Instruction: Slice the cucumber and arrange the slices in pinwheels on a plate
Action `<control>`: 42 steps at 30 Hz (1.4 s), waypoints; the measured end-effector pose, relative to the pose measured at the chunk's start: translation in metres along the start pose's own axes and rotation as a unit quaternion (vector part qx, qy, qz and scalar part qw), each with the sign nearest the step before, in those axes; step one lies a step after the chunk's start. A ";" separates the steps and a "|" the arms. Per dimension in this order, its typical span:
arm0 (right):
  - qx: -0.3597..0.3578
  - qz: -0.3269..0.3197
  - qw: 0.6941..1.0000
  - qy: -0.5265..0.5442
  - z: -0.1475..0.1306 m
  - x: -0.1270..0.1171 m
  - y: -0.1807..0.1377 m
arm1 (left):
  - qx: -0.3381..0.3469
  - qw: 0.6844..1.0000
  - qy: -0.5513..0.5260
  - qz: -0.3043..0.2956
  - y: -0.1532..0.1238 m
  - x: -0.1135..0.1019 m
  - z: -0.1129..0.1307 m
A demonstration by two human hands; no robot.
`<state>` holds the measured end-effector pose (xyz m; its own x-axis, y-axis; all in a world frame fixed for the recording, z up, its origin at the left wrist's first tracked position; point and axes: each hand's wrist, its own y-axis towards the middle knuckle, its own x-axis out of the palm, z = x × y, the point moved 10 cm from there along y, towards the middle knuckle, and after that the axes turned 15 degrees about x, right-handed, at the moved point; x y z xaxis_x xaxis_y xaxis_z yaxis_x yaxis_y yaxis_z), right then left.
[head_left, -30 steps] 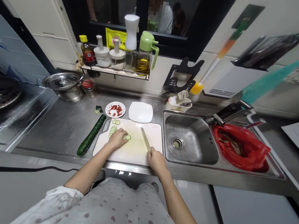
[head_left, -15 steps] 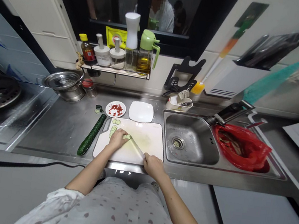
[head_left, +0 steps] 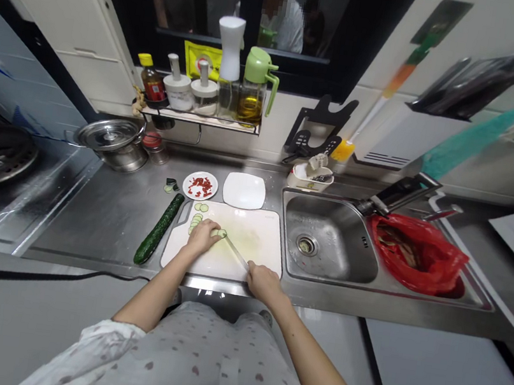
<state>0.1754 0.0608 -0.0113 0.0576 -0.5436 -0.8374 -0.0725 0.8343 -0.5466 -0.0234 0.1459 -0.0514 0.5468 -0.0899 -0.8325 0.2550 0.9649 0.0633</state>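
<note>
A white cutting board lies on the counter in front of me. On it my left hand presses down with closed fingers on a pale green cucumber piece. My right hand grips the handle of a knife, whose tip end meets that piece beside my left fingertips. Cut cucumber slices lie behind my left hand, partly covered by it, and a couple more rest near the board's back left corner. A whole dark green cucumber lies along the board's left side.
Behind the board stand a plate of red chopped pieces and a white plate. To the right is the sink with a red plastic bag. A lidded pot stands back left, below a condiment shelf.
The knife blade shows narrower than before, its tip still at the cucumber piece. Both hands have hardly moved. The whole view has shifted slightly.
</note>
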 end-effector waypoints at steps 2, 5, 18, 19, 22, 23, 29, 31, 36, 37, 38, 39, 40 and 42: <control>-0.002 -0.008 1.000 -0.004 0.000 0.001 0.000 | 0.003 1.000 -0.001 -0.003 0.000 0.000 -0.001; -0.004 -0.017 1.000 -0.007 -0.001 0.001 0.001 | -0.002 1.000 0.002 -0.004 0.000 0.001 -0.002; -0.008 -0.043 0.999 -0.004 -0.004 -0.005 0.006 | -0.013 1.000 0.009 -0.009 0.001 0.003 -0.004; -0.009 -0.046 0.999 -0.003 -0.005 -0.005 0.005 | -0.014 1.000 0.010 -0.009 0.001 0.002 -0.004; -0.009 -0.050 0.999 -0.001 -0.007 -0.008 0.005 | -0.013 1.000 0.009 -0.010 0.001 0.003 -0.004; -0.009 -0.050 0.999 0.000 -0.008 -0.009 0.006 | -0.013 1.000 0.009 -0.011 0.001 0.003 -0.004; -0.005 -0.051 0.999 0.003 -0.011 -0.011 0.008 | -0.017 1.000 0.014 -0.015 0.001 0.003 -0.005; -0.005 -0.052 0.999 0.002 -0.011 -0.011 0.009 | -0.019 1.000 0.013 -0.015 0.001 0.003 -0.005; -0.010 -0.053 0.999 0.002 -0.014 -0.011 0.014 | -0.022 1.000 0.007 -0.014 0.001 0.001 -0.003; -0.011 -0.052 0.999 0.002 -0.015 -0.011 0.015 | -0.022 1.000 0.006 -0.014 0.001 0.001 -0.003; -0.013 -0.052 0.999 0.001 -0.016 -0.011 0.016 | -0.023 1.000 0.005 -0.014 0.001 0.000 -0.003; -0.015 -0.051 0.999 0.001 -0.016 -0.011 0.016 | -0.023 1.000 0.004 -0.013 0.001 0.000 -0.002; -0.015 -0.051 0.999 0.000 -0.017 -0.012 0.017 | -0.022 1.000 0.003 -0.013 0.001 0.000 -0.002; -0.014 -0.053 0.999 -0.002 -0.017 -0.012 0.017 | -0.021 1.000 0.002 -0.012 0.001 0.000 -0.002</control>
<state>0.1562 0.0800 -0.0111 0.0696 -0.6278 -0.7753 -0.0928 0.7697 -0.6316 -0.0249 0.1476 -0.0522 0.5379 -0.1126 -0.8355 0.2346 0.9719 0.0201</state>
